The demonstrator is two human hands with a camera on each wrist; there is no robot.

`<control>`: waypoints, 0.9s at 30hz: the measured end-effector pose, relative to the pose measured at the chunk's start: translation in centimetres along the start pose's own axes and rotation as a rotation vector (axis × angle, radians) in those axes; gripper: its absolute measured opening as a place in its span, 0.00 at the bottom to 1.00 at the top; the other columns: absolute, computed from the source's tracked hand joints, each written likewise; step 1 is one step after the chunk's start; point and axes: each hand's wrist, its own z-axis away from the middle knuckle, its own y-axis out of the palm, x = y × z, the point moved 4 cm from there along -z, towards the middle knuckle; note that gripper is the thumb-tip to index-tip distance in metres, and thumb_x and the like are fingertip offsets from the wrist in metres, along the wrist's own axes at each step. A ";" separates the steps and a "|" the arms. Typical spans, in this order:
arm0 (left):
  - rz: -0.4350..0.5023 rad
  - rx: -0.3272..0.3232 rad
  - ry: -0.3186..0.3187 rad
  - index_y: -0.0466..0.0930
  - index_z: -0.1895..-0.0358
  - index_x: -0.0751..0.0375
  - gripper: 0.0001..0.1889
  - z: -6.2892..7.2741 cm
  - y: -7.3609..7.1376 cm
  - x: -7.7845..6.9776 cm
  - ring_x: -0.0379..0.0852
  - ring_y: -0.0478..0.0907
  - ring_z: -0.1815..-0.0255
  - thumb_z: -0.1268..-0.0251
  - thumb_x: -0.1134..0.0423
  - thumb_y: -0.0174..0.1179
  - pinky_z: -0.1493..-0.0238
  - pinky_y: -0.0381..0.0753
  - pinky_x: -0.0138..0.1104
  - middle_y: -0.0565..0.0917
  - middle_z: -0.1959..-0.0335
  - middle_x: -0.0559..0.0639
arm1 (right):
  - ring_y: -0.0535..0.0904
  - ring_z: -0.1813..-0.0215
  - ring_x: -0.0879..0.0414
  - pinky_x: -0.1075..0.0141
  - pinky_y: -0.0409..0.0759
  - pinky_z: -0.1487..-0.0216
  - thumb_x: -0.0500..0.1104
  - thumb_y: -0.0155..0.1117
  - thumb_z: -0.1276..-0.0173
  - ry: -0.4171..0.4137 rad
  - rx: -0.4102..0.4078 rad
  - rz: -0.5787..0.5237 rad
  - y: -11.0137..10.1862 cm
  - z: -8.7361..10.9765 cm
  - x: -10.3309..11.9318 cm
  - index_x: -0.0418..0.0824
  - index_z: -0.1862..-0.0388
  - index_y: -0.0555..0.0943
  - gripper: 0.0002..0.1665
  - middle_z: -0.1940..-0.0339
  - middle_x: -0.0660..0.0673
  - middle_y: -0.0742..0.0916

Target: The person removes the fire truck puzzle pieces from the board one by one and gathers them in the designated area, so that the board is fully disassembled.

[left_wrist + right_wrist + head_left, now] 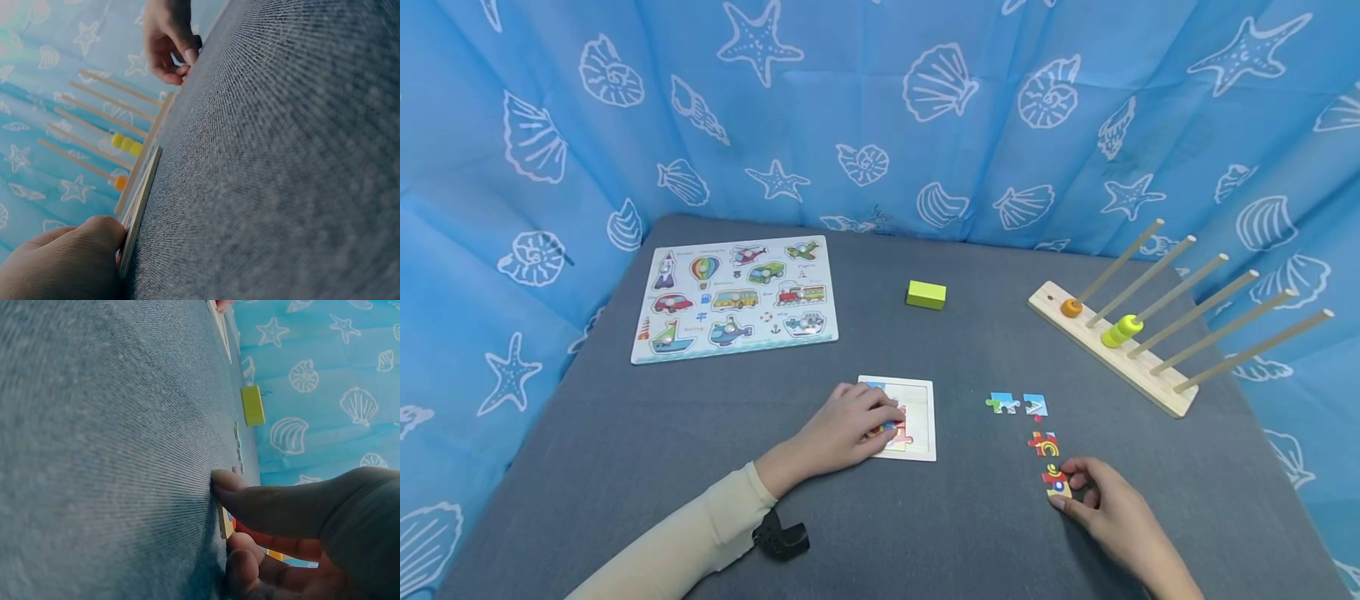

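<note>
My left hand (850,425) rests over the left part of a small wooden puzzle tray (928,417), its fingertips on the jigsaw pieces (897,437) lying inside. Those pieces are partly hidden beneath the fingers. In the left wrist view the thumb lies along the edge of the tray (142,209). My right hand (1108,510) pinches a red and yellow puzzle piece (1057,485) between thumb and fingers, down at the table. Just beyond it lies another red and yellow piece (1044,444). Farther back are two blue pieces, one with green (1003,403) and one with white (1035,405).
A board with vehicle pictures (737,297) lies at the back left. Behind the tray sits a yellow-green block (927,295). At the right stands a wooden peg rack (1112,350) with orange and yellow-green beads. A blue shell-patterned curtain (865,108) borders the grey table.
</note>
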 end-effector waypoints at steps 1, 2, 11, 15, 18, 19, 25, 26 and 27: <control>0.000 -0.002 -0.001 0.81 0.49 0.41 0.12 0.0 0.0 0.0 0.38 0.72 0.49 0.30 0.51 0.53 0.48 0.66 0.41 0.79 0.52 0.37 | 0.68 0.72 0.60 0.69 0.66 0.72 0.41 0.74 0.45 0.001 0.002 0.001 0.0 0.0 0.0 0.34 0.51 0.76 0.25 0.65 0.47 0.78; 0.000 -0.007 -0.001 0.81 0.49 0.42 0.12 0.1 0.0 0.1 0.38 0.72 0.49 0.31 0.51 0.54 0.48 0.67 0.41 0.79 0.52 0.38 | 0.69 0.72 0.60 0.69 0.66 0.72 0.41 0.74 0.45 0.004 0.004 0.005 0.0 0.0 0.1 0.34 0.51 0.76 0.25 0.65 0.47 0.78; 0.021 -0.092 0.026 0.81 0.54 0.46 0.09 0.1 -0.1 0.2 0.37 0.74 0.52 0.36 0.53 0.60 0.52 0.68 0.39 0.79 0.55 0.38 | 0.70 0.71 0.58 0.68 0.66 0.74 0.40 0.72 0.42 -0.042 -0.048 0.100 -1.1 -0.1 3.3 0.33 0.51 0.77 0.22 0.64 0.44 0.80; 0.022 -0.189 0.096 0.82 0.63 0.49 0.04 0.2 -0.6 0.0 0.37 0.76 0.57 0.40 0.59 0.64 0.55 0.72 0.35 0.80 0.61 0.40 | 0.71 0.70 0.59 0.67 0.69 0.73 0.39 0.73 0.43 -0.161 -0.103 0.135 -1.8 -0.4 7.1 0.36 0.52 0.79 0.20 0.64 0.45 0.81; 0.008 -0.248 0.062 0.83 0.63 0.52 0.04 0.3 -1.1 0.2 0.38 0.76 0.58 0.41 0.60 0.65 0.57 0.74 0.34 0.80 0.63 0.42 | 0.70 0.70 0.61 0.67 0.70 0.72 0.39 0.72 0.43 -0.268 -0.116 0.148 -1.6 -1.1 10.3 0.40 0.54 0.80 0.17 0.64 0.47 0.82; 0.002 -0.259 0.025 0.82 0.62 0.53 0.06 0.3 -1.2 0.4 0.39 0.76 0.57 0.41 0.58 0.66 0.57 0.74 0.35 0.80 0.62 0.43 | 0.70 0.70 0.62 0.68 0.70 0.72 0.40 0.72 0.42 -0.301 -0.111 0.149 -1.3 -1.4 11.3 0.41 0.55 0.80 0.16 0.65 0.48 0.82; -0.005 -0.238 -0.281 0.79 0.48 0.55 0.23 0.3 -1.1 1.9 0.47 0.72 0.46 0.40 0.45 0.63 0.51 0.70 0.44 0.77 0.51 0.49 | 0.72 0.70 0.63 0.68 0.73 0.70 0.41 0.71 0.41 -0.458 -0.022 0.117 1.2 -4.7 15.6 0.42 0.57 0.81 0.13 0.65 0.49 0.82; 0.008 -0.225 -0.319 0.78 0.47 0.55 0.24 0.3 -1.0 2.1 0.47 0.71 0.45 0.40 0.44 0.62 0.50 0.69 0.45 0.76 0.49 0.50 | 0.73 0.69 0.63 0.68 0.73 0.69 0.41 0.71 0.40 -0.478 -0.007 0.105 1.7 -5.4 16.1 0.41 0.57 0.81 0.13 0.65 0.49 0.82; 0.022 -0.216 -0.344 0.77 0.46 0.55 0.24 0.4 -1.0 2.3 0.48 0.70 0.44 0.40 0.43 0.61 0.49 0.68 0.45 0.76 0.48 0.50 | 0.73 0.69 0.62 0.67 0.73 0.69 0.41 0.70 0.40 -0.491 0.011 0.090 2.2 -6.1 16.6 0.41 0.57 0.81 0.12 0.66 0.49 0.82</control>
